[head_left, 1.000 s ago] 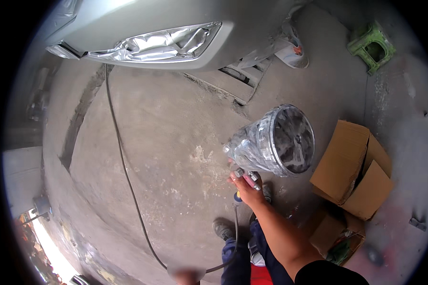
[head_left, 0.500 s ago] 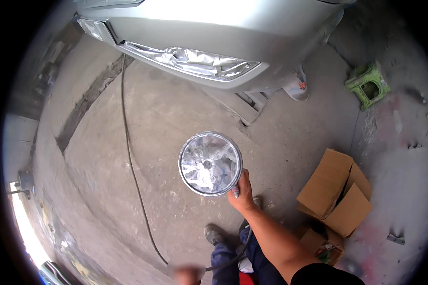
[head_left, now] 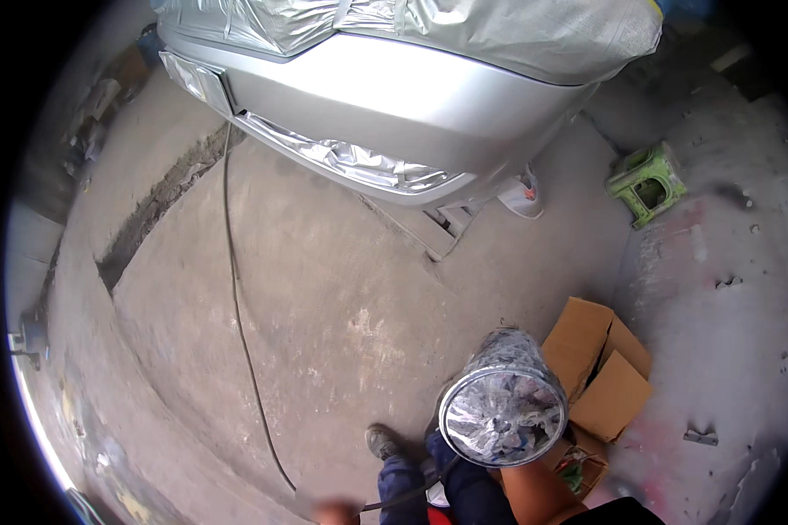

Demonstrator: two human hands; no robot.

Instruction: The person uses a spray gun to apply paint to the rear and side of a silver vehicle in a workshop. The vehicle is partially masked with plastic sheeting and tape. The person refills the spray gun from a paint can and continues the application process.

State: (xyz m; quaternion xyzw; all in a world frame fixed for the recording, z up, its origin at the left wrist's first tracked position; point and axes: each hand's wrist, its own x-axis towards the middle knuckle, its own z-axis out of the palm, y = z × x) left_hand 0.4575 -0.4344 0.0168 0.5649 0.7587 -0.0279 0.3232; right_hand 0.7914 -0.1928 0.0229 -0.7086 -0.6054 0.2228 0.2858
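- Illumination: diffuse daylight, moderate over the concrete floor (head_left: 324, 297), falling off toward the upper corners.
- Glare: a broad white highlight washes across the silver bumper (head_left: 446, 98); crumpled foil (head_left: 359, 160) beneath it returns small, broken glints.
- Reflection: the round end of the metallic container (head_left: 503, 416) shows a mottled pattern of bright and dark patches.
- Overexposure: a narrow strip at the lower left rim burns to white.
- Shadow: soft-edged throughout (deepest inside the floor trench (head_left: 162, 206)).
- Blur: the left hand (head_left: 335, 510) is smeared at the lower border, its fingers indistinct.
- Distortion: fisheye curvature bends outlying edges; black surrounds the field, with bluish fringing at left.
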